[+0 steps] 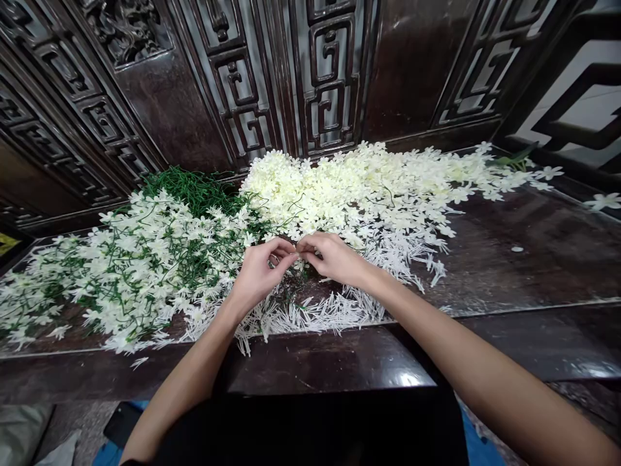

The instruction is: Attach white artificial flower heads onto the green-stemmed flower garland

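Note:
My left hand [259,270] and my right hand [334,259] meet fingertip to fingertip above the dark wooden table [524,259]. Between the pinched fingers sits a small white artificial flower piece [297,255], mostly hidden. To the left lies a heap of white flowers on green wire stems [145,259]. Behind the hands spreads a big pile of loose cream flower heads [369,188]. A scatter of white plastic stamens [330,310] lies under and in front of my hands.
A carved dark wooden panel [291,77] rises behind the table. The table's front edge [310,362] runs just below my forearms. A few stray flowers [601,202] lie at the far right. A blue surface shows at the bottom corners.

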`<state>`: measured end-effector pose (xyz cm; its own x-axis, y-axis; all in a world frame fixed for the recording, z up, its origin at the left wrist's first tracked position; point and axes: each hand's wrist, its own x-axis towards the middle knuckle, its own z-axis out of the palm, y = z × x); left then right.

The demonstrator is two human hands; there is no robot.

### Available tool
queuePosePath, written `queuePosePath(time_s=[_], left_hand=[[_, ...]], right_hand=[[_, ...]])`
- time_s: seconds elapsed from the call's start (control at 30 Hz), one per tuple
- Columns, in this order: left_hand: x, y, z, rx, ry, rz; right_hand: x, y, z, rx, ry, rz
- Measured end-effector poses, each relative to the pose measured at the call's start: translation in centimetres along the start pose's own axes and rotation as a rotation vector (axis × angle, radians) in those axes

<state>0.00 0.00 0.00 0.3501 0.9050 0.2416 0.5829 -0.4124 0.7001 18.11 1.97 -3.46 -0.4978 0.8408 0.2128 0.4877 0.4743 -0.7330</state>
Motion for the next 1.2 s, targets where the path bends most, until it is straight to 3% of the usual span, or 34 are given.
queuePosePath(time_s=[0.1,0.23,0.4,0.5,0.67,0.8,1.07,1.2], left_hand=[[0.0,-0.3,0.2,0.04,-0.052,0.064],[-0.1,-0.3,0.3,0.064,0.03,0.172],[-0.2,0.2,0.4,-0.294,-0.043,0.0],[-0.2,0.1,0.4,-0.402,-0.037,-0.082],[-0.1,-0.1,0.3,-0.346,0.034,-0.123],[-0.1,0.1,0.2,-0.321,0.019,-0.135],[-0.1,0.2,0.1,-0.363,0.014,-0.115],[-0.1,0.3,0.2,-0.397,0.01,-0.132]], right_hand=[[0.0,-0.6,-1.1,0.14,0.046,0.063],[-0.2,-1.4,-2.5,0.345,0.034,0.088],[-0.5,-1.8,-3.6,0.473,0.0,0.066],[-0.7,-1.7,-4.4,0.348,-0.045,0.077],[-1.2,-1.3,-5.4,-0.016,-0.353,0.197],[-1.2,-1.4,-5.2,-0.114,-0.488,0.223],[-1.3,-1.3,-4.8,-0.169,-0.476,0.247],[-1.4,-0.9,-4.7,-0.181,-0.467,0.184]])
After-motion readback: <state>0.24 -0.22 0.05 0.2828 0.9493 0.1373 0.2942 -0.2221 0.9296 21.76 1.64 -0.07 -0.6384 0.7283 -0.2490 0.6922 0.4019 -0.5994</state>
